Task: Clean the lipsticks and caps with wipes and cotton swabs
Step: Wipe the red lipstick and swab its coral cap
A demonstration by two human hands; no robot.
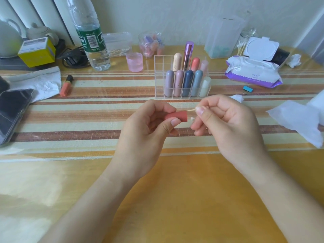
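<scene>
My left hand (147,130) grips a coral-red lipstick cap (177,116) sideways, its open end pointing right. My right hand (226,125) pinches a wooden cotton swab (191,110) between thumb and forefinger; the stick runs into the cap's mouth. A small white tip (192,118) shows just below the cap's opening. The uncapped coral lipstick (66,86) lies at the left on the table. A clear acrylic organizer (159,79) behind my hands holds several upright lipsticks. The purple pack of wipes (252,74) sits open at the right.
A used wipe (296,120) lies at the right edge and a tissue (43,81) at the left, next to a phone (12,109). A water bottle (89,35), a pink cup (134,61), jars, a yellow box (36,51) and cables line the back.
</scene>
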